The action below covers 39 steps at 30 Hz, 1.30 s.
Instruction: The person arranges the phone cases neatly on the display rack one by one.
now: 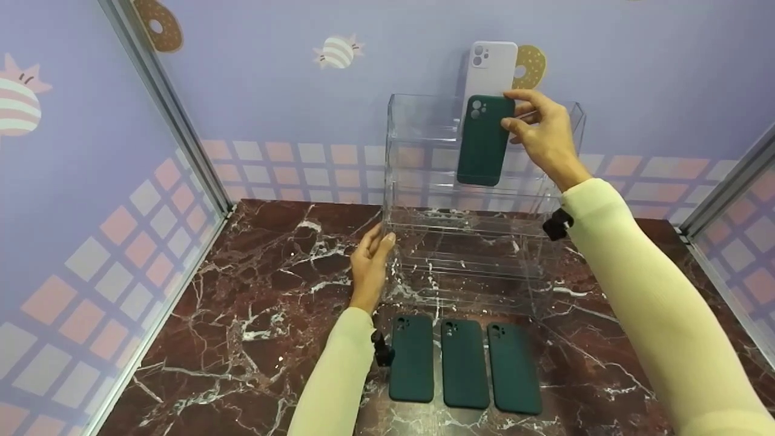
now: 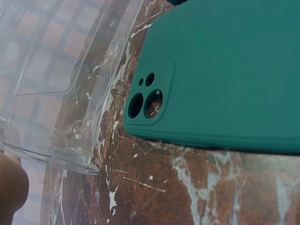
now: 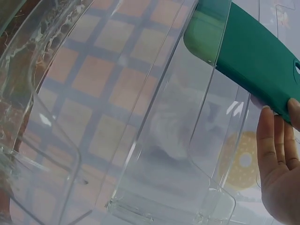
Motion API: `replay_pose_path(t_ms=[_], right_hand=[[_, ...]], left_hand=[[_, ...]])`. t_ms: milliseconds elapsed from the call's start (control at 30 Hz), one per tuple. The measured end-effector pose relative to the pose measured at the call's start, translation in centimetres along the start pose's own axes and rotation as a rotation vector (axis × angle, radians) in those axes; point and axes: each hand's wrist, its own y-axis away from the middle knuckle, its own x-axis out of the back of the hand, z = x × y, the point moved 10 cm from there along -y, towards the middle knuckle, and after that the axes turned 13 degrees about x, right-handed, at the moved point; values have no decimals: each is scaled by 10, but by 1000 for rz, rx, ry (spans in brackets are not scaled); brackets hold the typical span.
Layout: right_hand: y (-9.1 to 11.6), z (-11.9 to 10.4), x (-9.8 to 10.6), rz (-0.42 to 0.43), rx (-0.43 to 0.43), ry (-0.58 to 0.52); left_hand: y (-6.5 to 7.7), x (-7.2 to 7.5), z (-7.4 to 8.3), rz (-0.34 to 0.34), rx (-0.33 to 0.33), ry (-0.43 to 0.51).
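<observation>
My right hand (image 1: 545, 130) pinches a dark green phone case (image 1: 486, 142) by its right edge, near the camera cutouts. The case is upright; in the right wrist view its lower end is seen through the clear wall of an upper tier of the transparent display rack (image 1: 390, 157). Behind it, a pale lilac phone case (image 1: 493, 69) stands in the rack's top tier. Low on the rack's left side, my left hand (image 1: 369, 266) holds the edge, its thumb in front. The left wrist view shows only part of that hand.
Three dark green phone cases lie in a row before the rack: left (image 1: 412, 363), middle (image 1: 465, 366), right (image 1: 514, 369). The table (image 1: 272, 303) is dark red marbled. A patterned back wall (image 1: 272, 91) stands behind the rack, with side panels left and right.
</observation>
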Motion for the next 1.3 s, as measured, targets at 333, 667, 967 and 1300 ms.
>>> replay_pose_path(t_ms=[333,667,967,1300], right_hand=[[0,1,-2,-4,-13,10],[8,1,4,21,24,73],[26,-4,24,74,69,78],[61,-1,38,95,107,50]], left_hand=[[-1,0,2,12,-17,-7],[-1,-2,-1,-9,2,-1],[0,-4,1,-23,-3,3],[-2,-1,0,-6,-2,21]])
